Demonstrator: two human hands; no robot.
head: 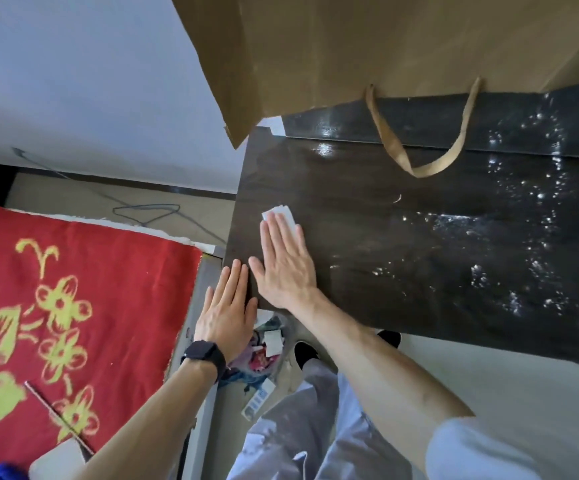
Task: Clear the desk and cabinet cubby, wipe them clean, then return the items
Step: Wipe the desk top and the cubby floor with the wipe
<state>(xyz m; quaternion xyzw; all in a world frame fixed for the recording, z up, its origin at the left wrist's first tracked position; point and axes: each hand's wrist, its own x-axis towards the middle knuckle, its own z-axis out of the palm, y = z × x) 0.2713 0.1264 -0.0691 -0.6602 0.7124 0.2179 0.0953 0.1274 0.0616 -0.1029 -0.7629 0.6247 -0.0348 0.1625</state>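
Desk point(402, 258) under flat right hand point(286, 268) (white wipe point(279, 216) beneath)

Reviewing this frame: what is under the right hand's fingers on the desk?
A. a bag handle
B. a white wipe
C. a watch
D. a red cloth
B: the right hand lies flat on the desk, and a white wipe sticks out from under its fingertips.
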